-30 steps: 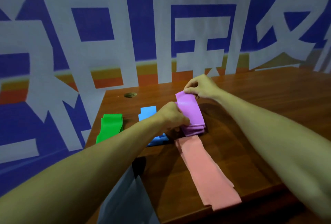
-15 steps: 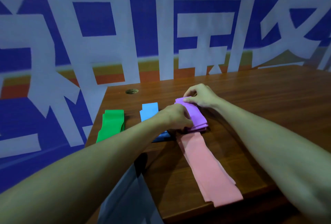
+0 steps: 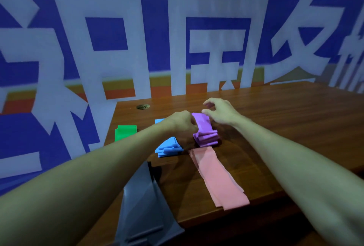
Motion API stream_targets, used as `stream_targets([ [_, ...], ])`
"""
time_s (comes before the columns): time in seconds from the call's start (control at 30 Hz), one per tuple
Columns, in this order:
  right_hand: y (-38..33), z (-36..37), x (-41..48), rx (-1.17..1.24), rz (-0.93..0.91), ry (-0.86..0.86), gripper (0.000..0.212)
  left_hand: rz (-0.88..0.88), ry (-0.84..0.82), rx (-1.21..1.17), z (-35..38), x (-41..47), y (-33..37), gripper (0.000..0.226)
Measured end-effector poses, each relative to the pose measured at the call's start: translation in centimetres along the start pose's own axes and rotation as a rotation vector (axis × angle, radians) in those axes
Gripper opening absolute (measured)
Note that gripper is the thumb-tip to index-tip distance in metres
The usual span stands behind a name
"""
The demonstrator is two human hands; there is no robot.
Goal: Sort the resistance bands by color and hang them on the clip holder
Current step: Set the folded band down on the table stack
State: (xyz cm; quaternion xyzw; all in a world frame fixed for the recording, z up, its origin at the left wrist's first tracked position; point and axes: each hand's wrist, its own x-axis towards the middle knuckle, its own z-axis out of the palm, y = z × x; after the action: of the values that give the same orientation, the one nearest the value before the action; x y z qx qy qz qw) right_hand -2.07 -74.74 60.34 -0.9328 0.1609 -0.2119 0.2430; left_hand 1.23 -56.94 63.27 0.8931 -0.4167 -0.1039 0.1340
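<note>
A folded stack of purple bands lies mid-table. My left hand is curled at the stack's left edge and grips the top purple band. My right hand hovers just over the stack's far end with loosely spread fingers, holding nothing. Blue bands lie left of the purple stack, partly hidden by my left forearm. Green bands rest near the table's left edge. Long pink bands stretch toward the front edge. No clip holder is in view.
The wooden table runs far to the right. A round cable hole sits near its back left corner. Grey bands hang off the front left edge. A blue and white banner wall stands behind.
My right hand has let go of the purple stack's far end and lifted with its fingers spread. My left hand has moved up along the stack's left side.
</note>
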Motion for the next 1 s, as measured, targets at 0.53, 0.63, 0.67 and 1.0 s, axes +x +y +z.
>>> stream_targets([
  [0.53,-14.8,-5.6,-12.1,-0.06,-0.299,-0.088,0.018,0.035,0.383,-0.138,-8.1,-20.5,-2.3,0.023],
  [0.63,-18.4,-6.2,-15.3,-0.068,-0.37,-0.11,0.02,0.029,0.438,-0.207,-8.3,-26.1,-3.7,0.022],
  [0.67,-19.5,-6.2,-16.4,-0.074,-0.393,-0.111,0.02,0.029,0.449,-0.223,-8.4,-28.0,-4.2,0.022],
  [1.0,-26.7,-4.6,-22.6,-0.122,-0.521,-0.145,0.023,0.009,0.492,-0.313,-7.8,-40.4,-9.3,0.016],
])
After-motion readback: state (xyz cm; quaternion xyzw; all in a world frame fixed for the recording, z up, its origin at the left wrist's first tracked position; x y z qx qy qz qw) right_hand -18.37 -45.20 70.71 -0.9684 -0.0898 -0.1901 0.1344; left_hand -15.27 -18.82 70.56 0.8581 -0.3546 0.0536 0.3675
